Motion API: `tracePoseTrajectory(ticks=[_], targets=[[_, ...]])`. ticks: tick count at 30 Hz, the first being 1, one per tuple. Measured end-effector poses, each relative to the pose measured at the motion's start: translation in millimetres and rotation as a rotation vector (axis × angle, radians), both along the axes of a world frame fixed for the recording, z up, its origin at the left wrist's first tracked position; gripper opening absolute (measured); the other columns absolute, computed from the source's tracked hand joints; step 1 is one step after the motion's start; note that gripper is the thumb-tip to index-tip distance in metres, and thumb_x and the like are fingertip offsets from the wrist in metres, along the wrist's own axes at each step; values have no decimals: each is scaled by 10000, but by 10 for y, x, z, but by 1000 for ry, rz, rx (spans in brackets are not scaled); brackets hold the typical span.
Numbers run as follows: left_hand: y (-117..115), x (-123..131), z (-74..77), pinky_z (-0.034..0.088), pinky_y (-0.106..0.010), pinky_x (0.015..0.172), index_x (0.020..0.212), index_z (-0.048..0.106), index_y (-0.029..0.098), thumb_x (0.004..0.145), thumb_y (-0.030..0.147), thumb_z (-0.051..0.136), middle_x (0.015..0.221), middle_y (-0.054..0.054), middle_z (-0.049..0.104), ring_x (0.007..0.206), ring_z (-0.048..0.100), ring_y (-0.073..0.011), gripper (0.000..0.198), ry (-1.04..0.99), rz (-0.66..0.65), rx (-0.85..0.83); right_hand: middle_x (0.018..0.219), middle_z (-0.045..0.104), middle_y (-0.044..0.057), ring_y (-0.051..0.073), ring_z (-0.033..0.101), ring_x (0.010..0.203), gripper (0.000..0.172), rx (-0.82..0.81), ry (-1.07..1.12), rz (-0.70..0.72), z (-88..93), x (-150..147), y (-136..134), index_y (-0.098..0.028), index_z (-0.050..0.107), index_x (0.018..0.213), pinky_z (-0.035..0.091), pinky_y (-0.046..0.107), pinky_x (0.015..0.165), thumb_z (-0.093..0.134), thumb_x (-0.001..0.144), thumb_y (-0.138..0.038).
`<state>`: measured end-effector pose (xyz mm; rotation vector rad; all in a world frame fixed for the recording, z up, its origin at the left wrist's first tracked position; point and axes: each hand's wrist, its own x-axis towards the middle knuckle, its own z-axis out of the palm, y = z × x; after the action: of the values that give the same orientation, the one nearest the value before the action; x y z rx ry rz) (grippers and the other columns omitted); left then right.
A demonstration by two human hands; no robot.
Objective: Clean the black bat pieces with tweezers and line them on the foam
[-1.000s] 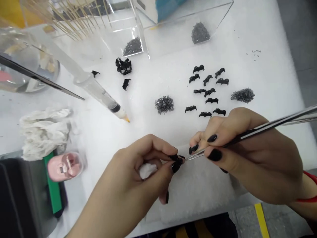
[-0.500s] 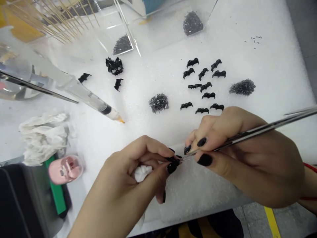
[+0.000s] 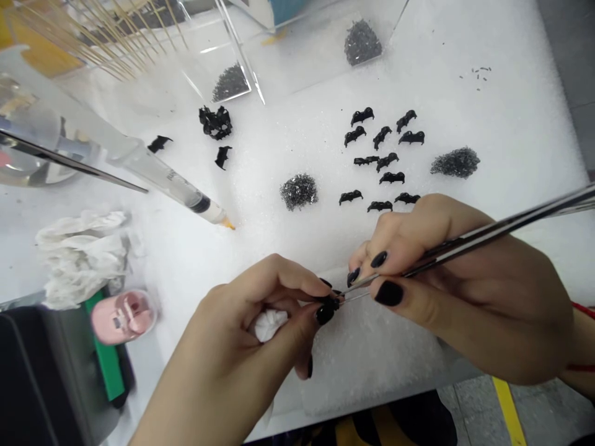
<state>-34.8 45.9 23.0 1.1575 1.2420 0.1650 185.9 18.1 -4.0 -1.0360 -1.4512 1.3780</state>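
Between thumb and forefinger, my left hand (image 3: 260,334) pinches a small black piece (image 3: 335,301), mostly covered by the fingertips. A crumpled white tissue (image 3: 269,324) is tucked in the same palm. My right hand (image 3: 455,297) is closed around metal tweezers (image 3: 488,234), whose tips touch the black piece. Several black bat-like pieces (image 3: 392,178) lie on the white fuzzy surface beyond my right hand. A pile of dark glittering bits (image 3: 299,191) sits beyond my left hand, and another pile (image 3: 455,162) lies to the right.
A syringe with an orange tip (image 3: 186,193) and other tweezers (image 3: 74,165) point in from the left. White cloth (image 3: 86,257), a pink container (image 3: 123,317) and a green object (image 3: 109,371) are at the left. Clear trays (image 3: 253,80) and thin sticks (image 3: 134,37) stand at the back.
The tweezers in my right hand have tilted, their rear end higher, and their tips look more spread at the black piece. My left hand has barely moved.
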Motion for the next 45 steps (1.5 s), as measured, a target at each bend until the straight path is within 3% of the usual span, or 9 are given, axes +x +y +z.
tracePoseTrajectory(ticks=[7,14,20,34,41,45], targets=[[-39,-52,-6,468,-171,479,944,626,328,910,299,635,764,72,675,527,623,-101,45,19,-43,23,857,567,-6,169,657,868,148,-23,-30,0,31,9,-22,-198,527,1013,576,394,885,591,933,-90],[-19,-43,-28,488,-174,524,968,636,326,916,244,618,766,66,671,573,623,-101,98,9,-48,50,841,571,-9,176,670,903,73,-38,-83,-17,44,12,-11,-214,546,1010,578,368,888,583,964,-171],[-40,-17,-39,477,-163,529,932,633,338,900,184,611,721,92,656,546,604,-80,158,-28,-36,47,747,573,-26,154,682,872,77,-99,-70,-64,79,-40,24,-220,532,917,574,274,783,598,957,-218],[-42,-15,-58,488,-129,505,921,646,327,888,135,588,768,98,658,530,600,-58,203,-57,-14,47,834,588,-14,169,660,913,64,-145,-20,-22,20,8,-21,-258,546,975,547,322,858,586,969,-209],[8,83,-45,454,-166,495,867,624,241,860,135,555,714,67,615,470,547,-60,126,-90,23,-63,898,591,30,197,610,925,34,-256,94,1,-70,-4,-72,-245,533,1018,491,361,786,545,986,-247],[-1,107,-67,442,-202,493,843,616,205,833,196,581,753,40,621,461,523,-72,37,-122,54,-81,870,560,35,153,547,779,150,-275,146,-26,-98,-36,-53,-207,520,962,432,311,677,567,973,-349]])
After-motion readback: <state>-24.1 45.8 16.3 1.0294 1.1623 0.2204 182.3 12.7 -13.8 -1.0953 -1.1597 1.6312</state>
